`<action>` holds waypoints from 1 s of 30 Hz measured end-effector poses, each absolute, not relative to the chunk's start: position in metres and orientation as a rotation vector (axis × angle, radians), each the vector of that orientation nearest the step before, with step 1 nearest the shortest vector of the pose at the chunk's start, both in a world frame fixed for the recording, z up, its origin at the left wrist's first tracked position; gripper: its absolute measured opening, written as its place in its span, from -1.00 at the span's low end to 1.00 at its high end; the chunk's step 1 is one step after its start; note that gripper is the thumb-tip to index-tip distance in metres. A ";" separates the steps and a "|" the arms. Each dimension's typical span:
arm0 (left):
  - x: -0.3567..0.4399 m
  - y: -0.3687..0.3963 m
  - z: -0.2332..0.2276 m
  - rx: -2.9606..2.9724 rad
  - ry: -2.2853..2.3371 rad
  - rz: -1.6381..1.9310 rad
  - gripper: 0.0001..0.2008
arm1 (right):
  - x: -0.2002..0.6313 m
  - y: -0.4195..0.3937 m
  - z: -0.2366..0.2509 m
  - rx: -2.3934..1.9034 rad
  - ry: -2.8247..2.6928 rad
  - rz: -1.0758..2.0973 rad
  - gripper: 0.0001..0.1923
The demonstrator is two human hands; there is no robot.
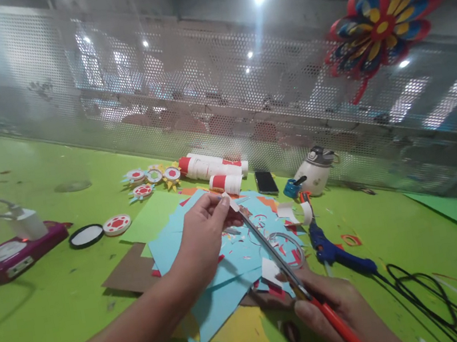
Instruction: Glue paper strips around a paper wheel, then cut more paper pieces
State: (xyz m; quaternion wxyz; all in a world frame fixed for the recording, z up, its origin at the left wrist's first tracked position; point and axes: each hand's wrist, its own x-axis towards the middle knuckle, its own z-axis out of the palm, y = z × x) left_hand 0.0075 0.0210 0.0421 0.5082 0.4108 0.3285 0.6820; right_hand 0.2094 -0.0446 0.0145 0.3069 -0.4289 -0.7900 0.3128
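My left hand (201, 233) pinches a small piece of white paper (230, 201) between thumb and fingers, above the pile. Long scissors (273, 253) with red handles are gripped in my right hand (343, 306). Their blades point up and left, with the tips at the white paper; I cannot tell whether they touch it. Under both hands lies a pile of light blue paper (167, 253) strewn with red and white scraps. A white paper offcut (270, 270) lies near the scissor blades, beside a clear tape-like ring (295, 247).
Right of the pile lies a blue glue gun (332, 250) with a looped black cable (420, 285). Behind stand white-and-red paper rolls (213, 167), a phone (265, 182) and a white jug (313, 172). Paper discs (172, 174) and a purple power strip (16, 254) are leftward. A mesh screen (200, 100) borders the table.
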 end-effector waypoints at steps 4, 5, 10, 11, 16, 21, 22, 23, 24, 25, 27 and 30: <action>0.009 0.021 0.041 0.988 0.804 1.652 -0.88 | 0.209 -0.044 0.014 -1.138 -2.073 0.796 -0.59; 0.009 0.021 0.041 0.990 0.805 1.654 -0.88 | 0.209 -0.044 0.014 -1.137 -2.070 0.785 -0.59; 0.010 0.020 0.043 0.990 0.824 1.664 -0.88 | 0.208 -0.044 0.014 -1.112 -2.081 0.763 -0.58; 0.010 0.020 0.043 0.984 0.830 1.667 -0.88 | 0.207 -0.044 0.014 -1.113 -2.078 0.760 -0.57; 0.012 0.021 0.040 0.961 0.857 1.688 -0.87 | 0.206 -0.045 0.014 -1.119 -2.057 0.819 -0.57; 0.013 0.020 0.039 0.960 0.852 1.700 -0.87 | 0.206 -0.045 0.013 -1.123 -2.056 0.788 -0.60; 0.013 0.019 0.039 0.959 0.856 1.702 -0.87 | 0.206 -0.045 0.013 -1.124 -2.056 0.803 -0.60; 0.013 0.019 0.039 0.959 0.862 1.702 -0.87 | 0.206 -0.045 0.013 -1.127 -2.055 0.819 -0.60; 0.013 0.019 0.039 0.962 0.867 1.701 -0.87 | 0.206 -0.045 0.013 -1.128 -2.057 0.821 -0.60; 0.013 0.019 0.039 0.965 0.871 1.699 -0.86 | 0.206 -0.045 0.013 -1.129 -2.060 0.811 -0.61; 0.013 0.019 0.039 0.971 0.870 1.700 -0.86 | 0.206 -0.045 0.013 -1.129 -2.068 0.770 -0.62; 0.013 0.020 0.038 0.967 0.842 1.705 -0.86 | 0.207 -0.044 0.013 -1.117 -2.083 0.735 -0.63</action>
